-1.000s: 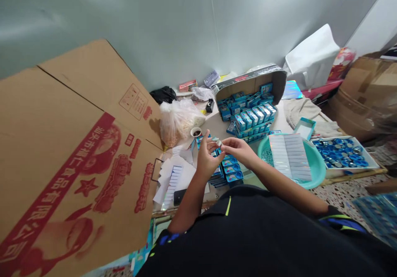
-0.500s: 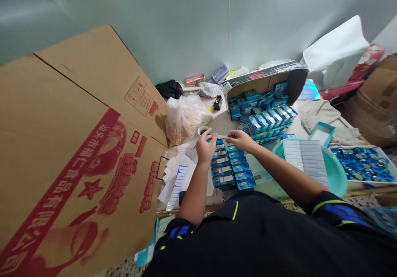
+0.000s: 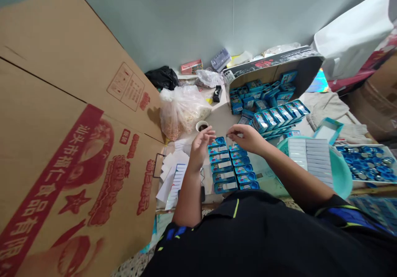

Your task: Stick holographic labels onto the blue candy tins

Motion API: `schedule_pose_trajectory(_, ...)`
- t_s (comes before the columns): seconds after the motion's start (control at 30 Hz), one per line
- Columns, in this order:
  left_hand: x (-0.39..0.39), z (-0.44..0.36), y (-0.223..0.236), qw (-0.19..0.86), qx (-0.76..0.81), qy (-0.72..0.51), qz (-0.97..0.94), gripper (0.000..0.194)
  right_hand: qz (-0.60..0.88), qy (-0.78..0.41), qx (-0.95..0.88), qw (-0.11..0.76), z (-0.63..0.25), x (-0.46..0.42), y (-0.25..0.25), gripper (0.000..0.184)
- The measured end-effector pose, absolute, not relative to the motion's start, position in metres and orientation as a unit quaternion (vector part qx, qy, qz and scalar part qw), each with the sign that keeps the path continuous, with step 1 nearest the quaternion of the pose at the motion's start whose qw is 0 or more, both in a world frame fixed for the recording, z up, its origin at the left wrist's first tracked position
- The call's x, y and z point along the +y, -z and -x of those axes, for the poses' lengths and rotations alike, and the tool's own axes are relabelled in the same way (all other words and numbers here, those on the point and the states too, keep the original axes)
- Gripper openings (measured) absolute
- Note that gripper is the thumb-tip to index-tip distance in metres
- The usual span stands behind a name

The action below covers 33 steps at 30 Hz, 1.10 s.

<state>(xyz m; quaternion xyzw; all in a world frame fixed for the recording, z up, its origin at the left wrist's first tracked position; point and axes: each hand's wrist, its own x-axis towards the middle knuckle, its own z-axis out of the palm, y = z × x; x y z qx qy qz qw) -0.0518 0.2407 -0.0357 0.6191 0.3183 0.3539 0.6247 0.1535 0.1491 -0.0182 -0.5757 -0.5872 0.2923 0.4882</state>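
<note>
Apparently, the tall carton (image 3: pixel 124 115) stands at the left to leave the worktop (image 3: pixel 221 115) accessible. A green basin (image 3: pixel 343 184) at the right bears a striped white sheet (image 3: pixel 316 159), perhaps to keep it handy. Blue packs (image 3: pixel 242 170) lie in two straight rows just in front of the person, seemingly for easy reach. The left hand (image 3: pixel 201 145) has loosely spread, unladen fingers; the right hand (image 3: pixel 248 138) pinches, its contents unclear. The packs look glossy, with round rings; most left-row ones carry white strips (image 3: pixel 226 165).
</note>
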Motion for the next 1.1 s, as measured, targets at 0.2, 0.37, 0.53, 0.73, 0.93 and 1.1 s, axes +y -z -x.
schedule_pose_trajectory(0.2, 0.225, 0.043, 0.036, 0.517, 0.335, -0.300, -0.728, 0.084, 0.652, -0.296, -0.554, 0.425, -0.145, 0.160, 0.031, 0.012)
schedule_pose_trajectory(0.37, 0.225, 0.037, 0.042, 0.564, 0.320, -0.281, -0.708, 0.073, 0.701, -0.238, -0.551, 0.386, -0.138, 0.162, 0.032, 0.018)
schedule_pose_trajectory(0.53, 0.231, 0.040, 0.050, 0.548, 0.374, -0.301, -0.685, 0.041, 0.685, -0.236, -0.576, 0.378, -0.134, 0.166, 0.031, 0.016)
schedule_pose_trajectory(0.73, 0.239, 0.040, 0.054, 0.415, 0.391, -0.285, -0.771, 0.028, 0.636, -0.304, -0.563, 0.432, -0.136, 0.170, 0.047, 0.023)
schedule_pose_trajectory(0.93, 0.250, 0.034, 0.061, 0.191, 0.400, -0.200, -0.874, 0.028, 0.631, -0.308, -0.522, 0.484, -0.142, 0.171, 0.075, 0.041)
schedule_pose_trajectory(1.1, 0.251, 0.040, 0.054, 0.224, 0.367, -0.259, -0.865, 0.028, 0.586, -0.345, -0.496, 0.540, -0.141, 0.168, 0.076, 0.041)
